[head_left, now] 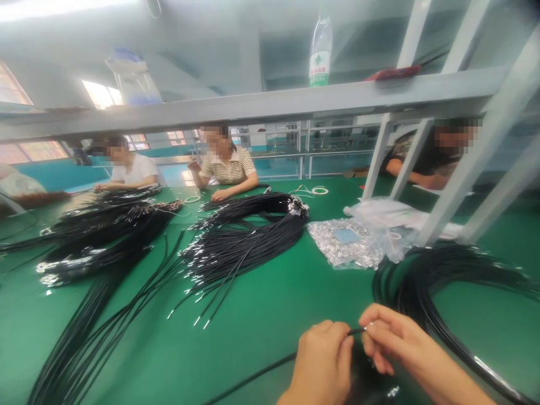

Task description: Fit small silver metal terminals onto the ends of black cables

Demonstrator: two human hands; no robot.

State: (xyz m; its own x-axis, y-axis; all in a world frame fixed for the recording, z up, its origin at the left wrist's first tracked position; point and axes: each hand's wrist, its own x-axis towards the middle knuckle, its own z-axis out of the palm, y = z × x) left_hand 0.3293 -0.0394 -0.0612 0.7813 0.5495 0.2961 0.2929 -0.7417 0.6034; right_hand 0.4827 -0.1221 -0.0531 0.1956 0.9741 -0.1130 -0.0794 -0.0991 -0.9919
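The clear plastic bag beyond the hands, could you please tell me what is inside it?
Small silvery pieces show through the clear plastic bag. A blue square lies in or on it; I cannot tell which. Pieces under the top layer are covered.

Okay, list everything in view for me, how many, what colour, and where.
Table: one, green, across the lower view
Cable heap: one, black, left
Cable bundle: one, black with silver tips, centre
Cable coil: one, black, right
Bag of small parts: one, clear with silver contents, right of the bundle
Thin rings: two, whitish, towards the table's far side
Metal frame: one, grey, above the table
Bottle: one, clear with green-and-white label, on the frame
Co-workers: at least four, mixed clothing, beyond and far left
Held cable: one, black, between the hands
Left hand: one, bare, gripping the cable
Right hand: one, bare, at its end
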